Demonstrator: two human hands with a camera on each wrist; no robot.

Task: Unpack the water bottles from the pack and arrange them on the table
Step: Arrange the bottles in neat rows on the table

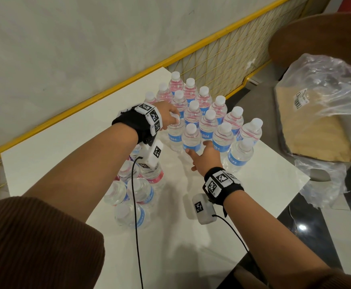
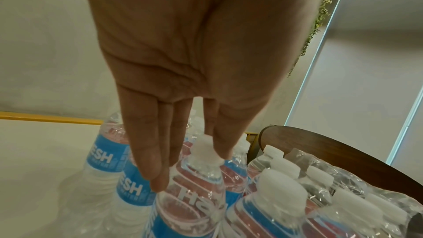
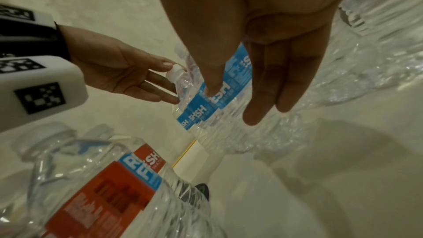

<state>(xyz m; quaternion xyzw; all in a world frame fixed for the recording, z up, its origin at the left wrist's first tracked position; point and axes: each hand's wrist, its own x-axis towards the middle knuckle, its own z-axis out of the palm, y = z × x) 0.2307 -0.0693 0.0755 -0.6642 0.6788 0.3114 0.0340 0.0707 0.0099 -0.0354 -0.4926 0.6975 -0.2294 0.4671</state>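
White and square, the surface [image 1: 253,184] is standing beside a pale wall with a yellow rail [image 1: 107,88], and a wooden chair [image 1: 316,38] is carrying the emptied plastic wrap [image 1: 327,90].

Head view: upright water bottles [image 1: 193,113] are standing in tight rows at the far corner of the surface, while a loose cluster of bottles [image 1: 137,192] is waiting under the left forearm. The left hand [image 1: 166,113] is resting its fingertips on the cap of the near-left bottle [image 1: 175,132]; the right hand [image 1: 205,157] is reaching, fingers extended, toward the base of the front row.

Left wrist view: the left hand's fingers [image 2: 148,151] are hanging almost straight, their tips meeting the white cap [image 2: 206,151], so this grip is apart, steadying rather than clamping.

Right wrist view: the right hand's fingers [image 3: 267,88] are spreading straight before a blue label [image 3: 215,100], so this grip is also apart; whether a fingertip is touching the label cannot be told. A red-labelled bottle [image 3: 109,187] is looming close to the lens.

Judgement: the step appears to be squaring one bottle into its row. Pressing lightly down on the cap while nudging low on the body would likely be keeping it from tipping into neighbours, which are touching and could topple together.
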